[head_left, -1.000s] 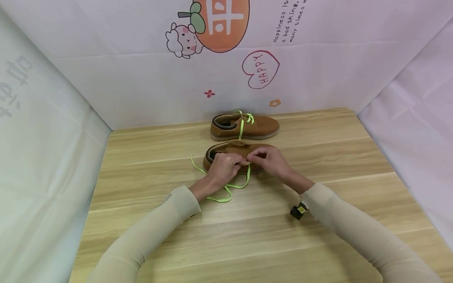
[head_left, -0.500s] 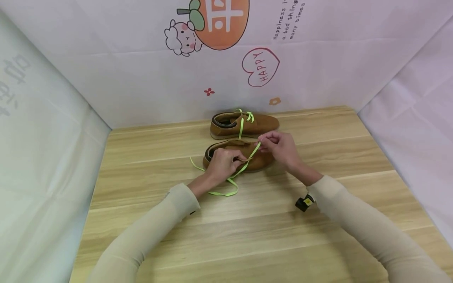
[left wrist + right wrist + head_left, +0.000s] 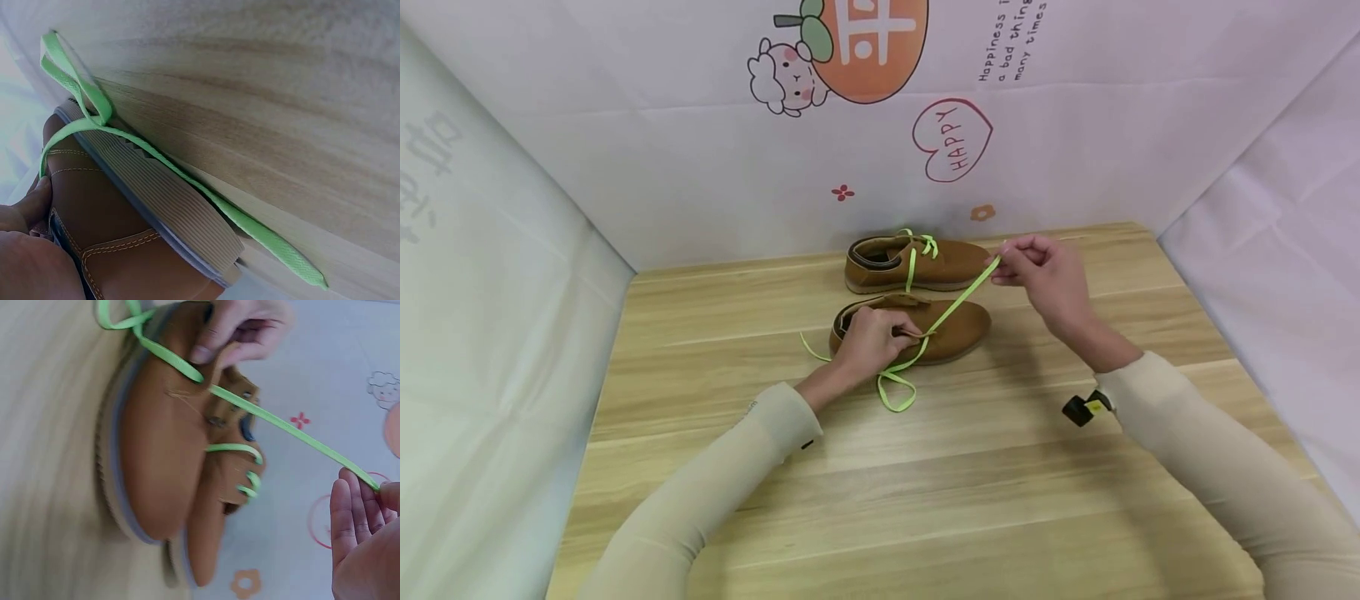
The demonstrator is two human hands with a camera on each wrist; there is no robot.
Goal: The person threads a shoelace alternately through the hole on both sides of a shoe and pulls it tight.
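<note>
A brown leather shoe (image 3: pixel 958 325) with a pale ridged sole lies nearest me, toe to the right. My left hand (image 3: pixel 872 337) pinches its near eyelet flap (image 3: pixel 219 365) between thumb and fingers. Through an eyelet in that flap runs a bright green shoelace (image 3: pixel 962 298). Up and to the right, my right hand (image 3: pixel 1052 279) pinches the lace's end between thumb and fingers, so this stretch is taut. The rest of the lace (image 3: pixel 181 172) trails from the flap down beside the sole onto the table, with a loose loop.
Behind stands a second brown shoe (image 3: pixel 958 265), partly laced in green. The wooden table (image 3: pixel 880 508) meets a printed white cloth wall (image 3: pixel 722 183) at the back, with cloth walls at both sides. A small black device (image 3: pixel 1078 410) sits at the right wrist.
My right hand has moved from the flap up and to the right, drawing the green shoelace through the eyelet. The loose loop on the table has shrunk. My left hand stays at the flap.
</note>
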